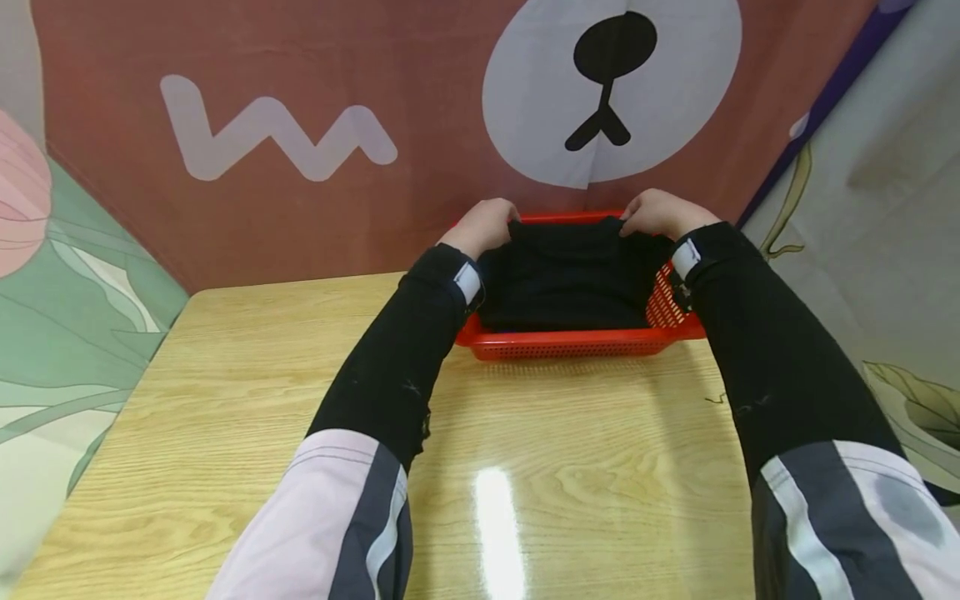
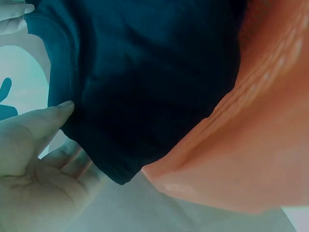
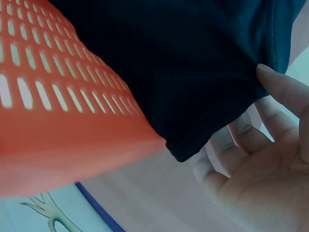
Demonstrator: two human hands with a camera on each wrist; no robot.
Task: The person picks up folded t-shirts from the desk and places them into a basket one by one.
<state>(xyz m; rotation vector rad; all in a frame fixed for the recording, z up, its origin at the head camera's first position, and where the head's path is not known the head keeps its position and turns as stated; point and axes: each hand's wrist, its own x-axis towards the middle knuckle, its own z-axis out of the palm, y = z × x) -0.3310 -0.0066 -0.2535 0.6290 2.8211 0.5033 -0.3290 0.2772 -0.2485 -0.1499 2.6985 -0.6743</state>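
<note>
A black garment point(image 1: 570, 279) with a stitched edge lies spread in the red plastic basket point(image 1: 566, 343). My left hand point(image 1: 486, 227) pinches its far left corner between thumb and fingers, up at the basket's far rim. At the far right corner, my right hand point(image 1: 666, 214) pinches the cloth the same way. In the left wrist view the garment point(image 2: 154, 82) drapes over the basket edge, its corner hanging past the fingers. The right wrist view has the garment point(image 3: 188, 67) beside the slotted basket wall point(image 3: 53, 92), thumb on top of the cloth and fingers beneath.
The basket stands at the back of a light wooden table point(image 1: 300, 367), close against a brown curtain point(image 1: 300, 225) with a printed animal muzzle. Pale patterned cloth point(image 1: 877, 250) hangs on the right, and a leafy print point(image 1: 75, 333) on the left.
</note>
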